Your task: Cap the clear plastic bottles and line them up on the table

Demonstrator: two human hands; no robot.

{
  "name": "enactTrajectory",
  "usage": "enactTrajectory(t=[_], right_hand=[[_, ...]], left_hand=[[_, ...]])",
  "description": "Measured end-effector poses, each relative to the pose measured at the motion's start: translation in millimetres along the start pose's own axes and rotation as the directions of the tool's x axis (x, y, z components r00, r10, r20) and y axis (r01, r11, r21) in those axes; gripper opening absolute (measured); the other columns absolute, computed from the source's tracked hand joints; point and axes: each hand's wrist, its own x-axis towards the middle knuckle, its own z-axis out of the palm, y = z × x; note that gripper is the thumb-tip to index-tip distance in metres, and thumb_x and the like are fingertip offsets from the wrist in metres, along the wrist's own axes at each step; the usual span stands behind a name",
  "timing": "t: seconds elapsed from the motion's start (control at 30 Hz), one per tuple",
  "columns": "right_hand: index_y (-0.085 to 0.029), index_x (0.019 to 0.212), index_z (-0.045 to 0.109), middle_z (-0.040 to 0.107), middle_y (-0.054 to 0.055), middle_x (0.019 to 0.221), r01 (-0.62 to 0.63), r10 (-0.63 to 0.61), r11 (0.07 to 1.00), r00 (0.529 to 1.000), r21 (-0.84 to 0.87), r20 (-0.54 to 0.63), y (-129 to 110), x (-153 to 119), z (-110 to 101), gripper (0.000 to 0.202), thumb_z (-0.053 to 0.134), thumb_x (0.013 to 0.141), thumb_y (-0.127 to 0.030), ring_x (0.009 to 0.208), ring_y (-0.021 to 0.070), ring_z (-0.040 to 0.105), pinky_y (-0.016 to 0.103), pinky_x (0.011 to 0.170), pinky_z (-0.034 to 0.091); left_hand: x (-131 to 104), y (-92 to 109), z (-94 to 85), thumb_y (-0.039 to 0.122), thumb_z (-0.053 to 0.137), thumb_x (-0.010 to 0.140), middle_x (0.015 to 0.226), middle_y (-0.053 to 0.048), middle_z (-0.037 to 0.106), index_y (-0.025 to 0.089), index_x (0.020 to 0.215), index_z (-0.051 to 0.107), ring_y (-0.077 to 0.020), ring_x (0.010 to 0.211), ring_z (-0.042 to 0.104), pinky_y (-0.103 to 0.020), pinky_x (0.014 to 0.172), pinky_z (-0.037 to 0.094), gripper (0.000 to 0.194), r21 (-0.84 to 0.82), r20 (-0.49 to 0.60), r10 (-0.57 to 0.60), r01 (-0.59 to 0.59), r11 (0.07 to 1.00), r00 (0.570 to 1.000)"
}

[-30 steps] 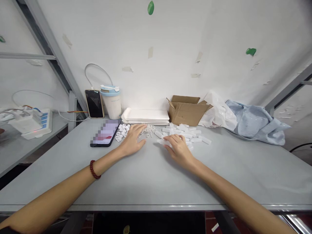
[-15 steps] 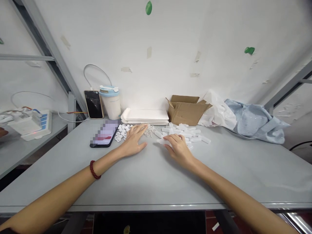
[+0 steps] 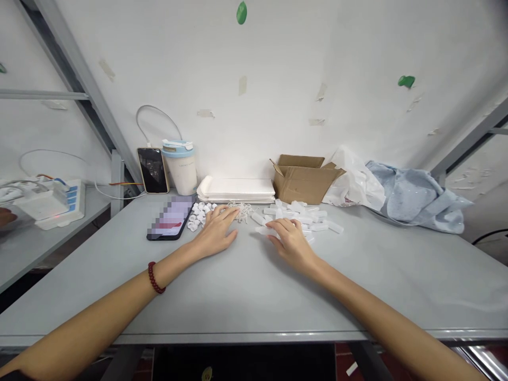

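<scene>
- Front edge [image 3: 246,337] of the grey tabletop [image 3: 254,296] is running below both forearms; room for moving is stretching from hands to edge, and rightward past the tube pile [image 3: 296,211].
- Back side is being bounded by the white stack [image 3: 238,189], cardboard box [image 3: 305,185] and white plastic bag [image 3: 355,185]; phone [image 3: 183,211] is lying left of the white caps [image 3: 194,218].
- Versus half a second ago: left fingertips are sitting slightly lower in view; right hand is staying put; a co-worker's hand [image 3: 7,217] is showing a bit more at far left.
- Left hand [image 3: 214,234] is reaching palm-down, fingers and thumb apart; fingertips are lying at the white loops [image 3: 246,211], just beside the caps; can't tell if touching.
- Right hand [image 3: 292,244] is bending at the fingers; thumb and fingertips are pinching one translucent tube [image 3: 261,230], at the pile's near-left side, its left end sticking out.
</scene>
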Motion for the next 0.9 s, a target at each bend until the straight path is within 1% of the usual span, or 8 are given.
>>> enactTrajectory(t=[0.13, 0.23, 0.4, 0.57, 0.63, 0.8, 0.9], right_hand=[[-0.016, 0.105, 0.056, 0.066, 0.012, 0.101, 0.003, -0.003, 1.000, 1.000, 0.004, -0.010, 0, 0, 1, 0.020, 0.046, 0.088, -0.013, 0.094, 0.0251, 0.059, 0.043, 0.083, 0.035], [-0.015, 0.105, 0.055, 0.065, 0.013, 0.101, 0.002, 0.000, 1.000, 0.999, 0.030, -0.045, 2, 0, 2, 0.019, 0.046, 0.088, -0.013, 0.094, 0.0255, 0.059, 0.043, 0.082, 0.038], [-0.016, 0.107, 0.052, 0.066, 0.011, 0.097, 0.009, 0.010, 0.990, 0.991, 0.144, -0.136, 4, 0, 3, 0.019, 0.046, 0.089, -0.016, 0.090, 0.0235, 0.063, 0.039, 0.077, 0.046], [-0.020, 0.111, 0.050, 0.067, 0.010, 0.101, -0.052, 0.084, 0.980, 0.983, 0.192, -0.165, 1, 0, 1, 0.022, 0.047, 0.089, -0.022, 0.090, 0.0237, 0.063, 0.039, 0.076, 0.050], [-0.020, 0.111, 0.050, 0.067, 0.010, 0.100, -0.060, 0.097, 0.977, 0.979, 0.204, -0.177, 0, -1, 1, 0.022, 0.048, 0.089, -0.023, 0.090, 0.0239, 0.063, 0.040, 0.076, 0.051], [-0.021, 0.113, 0.050, 0.066, 0.010, 0.100, -0.044, 0.086, 0.975, 0.978, 0.217, -0.189, 0, -1, 1, 0.024, 0.047, 0.089, -0.025, 0.090, 0.0241, 0.063, 0.040, 0.076, 0.052], [-0.021, 0.112, 0.050, 0.066, 0.010, 0.101, -0.040, 0.084, 0.973, 0.978, 0.226, -0.190, -1, -2, 2, 0.024, 0.047, 0.089, -0.025, 0.090, 0.0243, 0.063, 0.040, 0.076, 0.052]], left_hand=[[1, 3, -2.9, 0.025, 0.048, 0.081, 0.144, -0.011, 0.037, 0.016, 0.140, 0.032, -0.0318, 0.127, 0.030, -0.054, 0.103, 0.028, 0.061, -0.061, -0.038, -0.075, 0.072, 0.996, 0.996], [1, 5, -6.1, 0.025, 0.047, 0.081, 0.144, -0.011, 0.036, 0.015, 0.141, 0.030, -0.0305, 0.128, 0.030, -0.053, 0.104, 0.028, 0.063, -0.104, -0.067, -0.075, 0.068, 0.992, 0.995], [-3, 15, -10.4, 0.021, 0.047, 0.082, 0.138, -0.011, 0.044, 0.014, 0.136, 0.038, -0.0281, 0.126, 0.033, -0.049, 0.106, 0.029, 0.055, -0.106, -0.142, 0.017, -0.032, 0.994, 0.990], [-8, 25, -12.3, 0.018, 0.048, 0.082, 0.136, -0.010, 0.047, 0.018, 0.135, 0.040, -0.0287, 0.125, 0.036, -0.050, 0.104, 0.032, 0.054, -0.129, -0.152, 0.113, -0.133, 0.983, 0.982], [-9, 28, -13.0, 0.017, 0.048, 0.082, 0.136, -0.010, 0.047, 0.018, 0.135, 0.040, -0.0288, 0.125, 0.036, -0.051, 0.104, 0.032, 0.054, -0.122, -0.144, 0.128, -0.146, 0.982, 0.981], [-12, 35, -15.2, 0.016, 0.047, 0.083, 0.136, -0.010, 0.046, 0.019, 0.136, 0.037, -0.0289, 0.125, 0.036, -0.051, 0.104, 0.032, 0.054, -0.090, -0.133, 0.150, -0.163, 0.983, 0.980], [-13, 38, -16.0, 0.016, 0.047, 0.083, 0.136, -0.010, 0.047, 0.019, 0.135, 0.039, -0.0289, 0.125, 0.036, -0.051, 0.103, 0.033, 0.053, -0.071, -0.129, 0.166, -0.176, 0.982, 0.978]])
